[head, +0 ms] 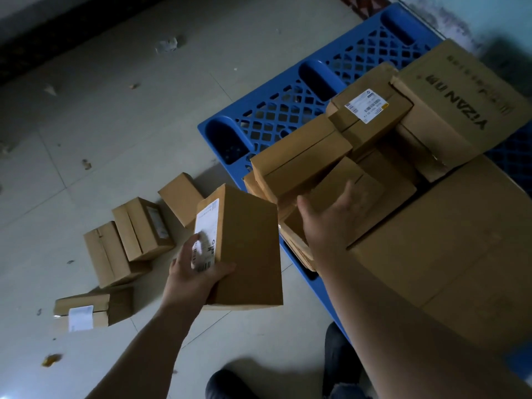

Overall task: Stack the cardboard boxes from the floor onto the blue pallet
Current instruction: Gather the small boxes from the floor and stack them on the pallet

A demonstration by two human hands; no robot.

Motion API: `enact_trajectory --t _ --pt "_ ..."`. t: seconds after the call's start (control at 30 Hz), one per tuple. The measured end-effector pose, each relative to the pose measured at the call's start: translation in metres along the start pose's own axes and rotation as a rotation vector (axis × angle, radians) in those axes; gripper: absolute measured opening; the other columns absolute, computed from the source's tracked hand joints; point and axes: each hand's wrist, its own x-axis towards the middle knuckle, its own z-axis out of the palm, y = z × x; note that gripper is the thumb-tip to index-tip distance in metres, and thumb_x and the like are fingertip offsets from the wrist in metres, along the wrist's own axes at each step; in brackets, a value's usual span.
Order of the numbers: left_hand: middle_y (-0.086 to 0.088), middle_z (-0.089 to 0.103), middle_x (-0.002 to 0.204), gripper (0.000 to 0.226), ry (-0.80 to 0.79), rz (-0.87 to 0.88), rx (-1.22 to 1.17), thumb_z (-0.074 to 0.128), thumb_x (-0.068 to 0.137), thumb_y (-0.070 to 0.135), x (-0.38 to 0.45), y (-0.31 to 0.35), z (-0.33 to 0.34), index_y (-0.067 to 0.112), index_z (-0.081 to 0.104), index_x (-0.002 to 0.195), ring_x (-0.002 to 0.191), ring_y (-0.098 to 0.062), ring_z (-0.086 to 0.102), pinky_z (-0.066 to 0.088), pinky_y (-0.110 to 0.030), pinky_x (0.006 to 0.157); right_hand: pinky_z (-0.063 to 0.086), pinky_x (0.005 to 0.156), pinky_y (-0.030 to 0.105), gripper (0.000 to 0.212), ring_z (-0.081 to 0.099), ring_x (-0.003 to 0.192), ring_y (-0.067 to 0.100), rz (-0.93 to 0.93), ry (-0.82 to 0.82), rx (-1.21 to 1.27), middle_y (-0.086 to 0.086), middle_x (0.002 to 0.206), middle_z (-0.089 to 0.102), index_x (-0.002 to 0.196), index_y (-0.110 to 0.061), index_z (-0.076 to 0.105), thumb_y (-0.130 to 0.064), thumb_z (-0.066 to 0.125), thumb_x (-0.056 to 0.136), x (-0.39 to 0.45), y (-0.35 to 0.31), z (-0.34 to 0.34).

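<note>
A cardboard box (247,249) bearing a white shipping label (205,234) is off the floor, gripped at its lower left corner by the person's left hand (193,272), thumb across the label face, just left of the blue pallet (288,102). The right hand (331,217) is spread, fingers apart and holding nothing, over a small box (371,191) at the pallet's near edge, where several small boxes lie heaped beside a large carton (449,249) and a printed carton (460,99). Left of the pallet, five more boxes rest on the tiled floor (115,110), among them a labelled box (92,308) farthest from it.
</note>
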Motion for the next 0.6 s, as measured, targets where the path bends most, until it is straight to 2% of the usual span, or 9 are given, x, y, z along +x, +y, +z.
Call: enact_trajectory --t 0.07,0.1,0.17,0.23,0.3,0.4,0.5,0.57,0.6 --pt "-0.008 0.046 0.130 0.081 -0.061 0.037 -0.113 0.079 0.059 0.024 -0.008 0.015 -0.003 0.034 0.043 0.131 0.097 -0.027 0.060 0.055 -0.029 0.060 0.025 0.112 0.039 0.093 0.023 0.139 0.021 -0.194 -0.013 0.140 0.005 0.154 0.023 0.147 -0.021 0.019 -0.057 0.065 0.074 -0.016 -0.006 -0.013" --pt "-0.008 0.050 0.127 0.083 -0.112 0.068 -0.150 0.081 0.055 0.026 -0.012 0.021 -0.005 0.035 0.044 0.130 0.096 -0.026 0.061 0.055 -0.027 0.060 0.029 0.108 0.033 0.088 0.030 0.135 0.017 -0.207 -0.121 0.258 0.000 0.149 0.033 0.142 -0.025 0.029 -0.059 0.067 0.071 -0.024 -0.009 -0.021" --pt "-0.007 0.054 0.125 0.080 -0.219 0.108 -0.179 0.076 0.052 0.036 -0.017 0.035 -0.002 0.035 0.047 0.127 0.103 -0.027 0.060 0.054 -0.034 0.072 0.039 0.098 0.029 0.079 0.048 0.124 0.016 -0.120 -0.477 0.528 -0.003 0.133 0.052 0.125 -0.036 0.043 -0.068 0.070 0.058 -0.037 -0.014 -0.039" --pt "-0.007 0.055 0.125 0.081 -0.290 0.129 -0.196 0.069 0.048 0.045 -0.019 0.049 0.009 0.034 0.049 0.126 0.109 -0.029 0.057 0.049 -0.041 0.083 0.051 0.088 0.033 0.090 0.060 0.109 0.019 0.025 -0.787 0.696 0.000 0.121 0.060 0.126 -0.035 0.042 -0.066 0.076 0.048 -0.043 -0.013 -0.058" --pt "-0.004 0.058 0.123 0.077 -0.343 0.137 -0.204 0.068 0.049 0.046 -0.018 0.063 0.027 0.034 0.052 0.123 0.108 -0.026 0.059 0.048 -0.039 0.083 0.055 0.080 0.035 0.087 0.064 0.101 0.022 0.104 -0.885 0.731 0.001 0.116 0.064 0.130 -0.033 0.042 -0.050 0.077 0.053 -0.039 -0.005 -0.074" --pt "0.002 0.060 0.124 0.073 -0.426 0.137 -0.165 0.067 0.053 0.051 -0.017 0.081 0.063 0.036 0.054 0.122 0.110 -0.019 0.058 0.045 -0.035 0.089 0.055 0.066 0.032 0.071 0.066 0.090 0.022 0.194 -0.818 0.874 0.006 0.104 0.067 0.125 -0.023 0.048 -0.036 0.068 0.059 -0.015 0.009 -0.104" --pt "0.008 0.055 0.121 0.053 -0.383 0.143 -0.093 0.066 0.062 0.065 -0.016 0.094 0.106 0.045 0.055 0.109 0.110 -0.012 0.052 0.044 -0.028 0.082 0.054 0.059 0.032 0.081 0.063 0.092 0.027 0.195 -0.665 0.850 0.010 0.110 0.061 0.130 -0.021 0.043 -0.039 0.069 0.056 0.021 0.014 -0.138" --pt "0.013 0.054 0.118 0.034 -0.322 0.203 -0.043 0.051 0.071 0.062 -0.012 0.095 0.135 0.049 0.054 0.103 0.109 -0.007 0.051 0.044 -0.027 0.081 0.055 0.066 0.040 0.090 0.061 0.098 0.031 0.224 -0.491 0.871 0.010 0.116 0.057 0.134 -0.022 0.039 -0.040 0.072 0.053 0.049 0.017 -0.155" --pt "0.013 0.053 0.122 0.035 -0.299 0.231 0.020 0.051 0.076 0.058 -0.008 0.091 0.150 0.047 0.054 0.109 0.114 -0.010 0.049 0.045 -0.030 0.087 0.055 0.074 0.044 0.091 0.060 0.102 0.032 0.239 -0.399 0.908 0.009 0.119 0.057 0.135 -0.023 0.038 -0.039 0.074 0.053 0.064 0.020 -0.162"
